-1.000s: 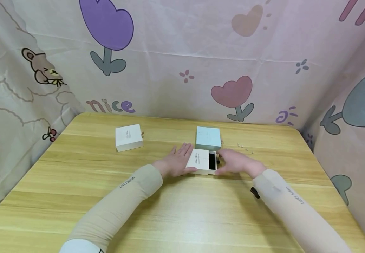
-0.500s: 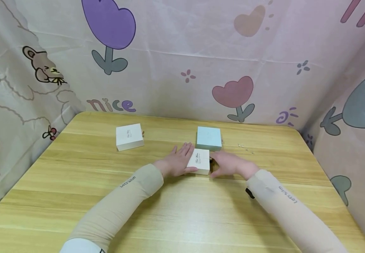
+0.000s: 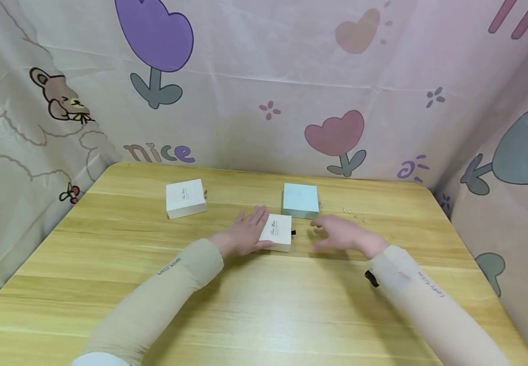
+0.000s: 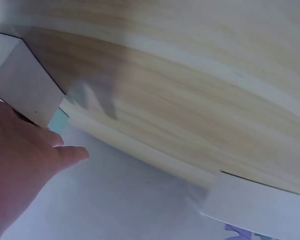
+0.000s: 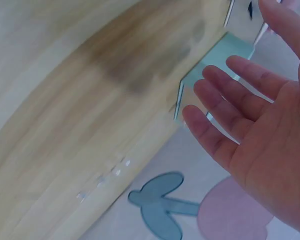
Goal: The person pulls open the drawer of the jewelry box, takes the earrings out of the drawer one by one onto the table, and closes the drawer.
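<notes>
One black-tabbed, flat-topped white box (image 3: 279, 232)

From my head camera I look forward and down over the left hand (image 3: 244, 235) and the right hand (image 3: 339, 234), far enough back for a wide stretch of tabletop (image 3: 254, 305) and the printed cloth (image 3: 245, 66) beyond it. My left wrist camera sits close by its hand, which crowds the left side; the cloth lies along the bottom, so that view reaches me roughly upended. It shares the white box (image 3: 280, 231) under that hand with the head view. My right wrist camera is just as near its own hand, upended and slanted too, sharing the pink tulip (image 3: 335, 133) and teal box (image 3: 300, 198) with the head view.
</notes>
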`<state>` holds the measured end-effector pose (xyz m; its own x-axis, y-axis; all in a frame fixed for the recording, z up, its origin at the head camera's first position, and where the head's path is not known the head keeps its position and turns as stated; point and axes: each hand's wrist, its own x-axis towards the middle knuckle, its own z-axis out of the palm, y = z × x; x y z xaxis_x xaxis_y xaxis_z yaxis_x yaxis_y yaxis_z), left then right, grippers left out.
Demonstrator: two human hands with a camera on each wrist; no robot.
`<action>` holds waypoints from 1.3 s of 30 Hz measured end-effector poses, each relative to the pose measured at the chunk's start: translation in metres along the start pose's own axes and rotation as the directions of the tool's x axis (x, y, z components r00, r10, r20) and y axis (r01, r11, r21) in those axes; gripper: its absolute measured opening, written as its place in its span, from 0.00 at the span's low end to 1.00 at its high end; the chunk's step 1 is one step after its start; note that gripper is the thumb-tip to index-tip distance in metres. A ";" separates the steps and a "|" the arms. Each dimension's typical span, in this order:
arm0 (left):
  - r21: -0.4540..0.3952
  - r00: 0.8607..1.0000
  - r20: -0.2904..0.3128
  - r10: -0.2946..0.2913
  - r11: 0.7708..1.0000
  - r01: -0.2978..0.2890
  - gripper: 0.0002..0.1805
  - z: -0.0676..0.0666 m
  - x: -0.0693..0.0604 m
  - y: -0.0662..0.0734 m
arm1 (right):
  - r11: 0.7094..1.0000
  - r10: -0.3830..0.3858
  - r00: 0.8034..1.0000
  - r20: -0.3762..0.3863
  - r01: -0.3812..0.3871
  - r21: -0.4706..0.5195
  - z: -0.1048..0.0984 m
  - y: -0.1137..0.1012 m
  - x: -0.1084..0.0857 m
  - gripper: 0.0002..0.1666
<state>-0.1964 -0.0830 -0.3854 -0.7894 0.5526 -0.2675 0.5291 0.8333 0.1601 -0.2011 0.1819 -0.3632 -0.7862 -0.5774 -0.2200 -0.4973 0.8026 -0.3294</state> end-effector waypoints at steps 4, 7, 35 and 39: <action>0.000 1.000 -0.002 -0.024 1.000 0.024 0.47 -0.001 -0.004 -0.013 | 1.000 0.020 0.999 -0.025 -0.020 0.017 -0.005 0.012 -0.008 0.35; 0.017 0.999 -0.020 -0.040 0.999 0.040 0.46 -0.003 -0.004 -0.021 | 0.999 0.036 0.999 -0.035 -0.035 0.020 -0.007 0.021 -0.014 0.34; 0.231 0.965 -0.119 -0.233 0.939 0.256 0.33 -0.020 0.053 -0.031 | 0.995 0.099 0.994 -0.051 -0.098 0.024 -0.013 0.050 -0.037 0.33; 0.204 0.967 -0.098 -0.237 0.946 0.252 0.35 -0.019 0.057 -0.032 | 0.996 0.084 0.995 -0.051 -0.083 0.022 -0.012 0.051 -0.039 0.32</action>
<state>-0.2639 -0.0779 -0.3873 -0.9187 0.3385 -0.2035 0.3650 0.9245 -0.1100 -0.1999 0.2474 -0.3604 -0.8428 -0.4996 -0.2001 -0.4221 0.8443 -0.3302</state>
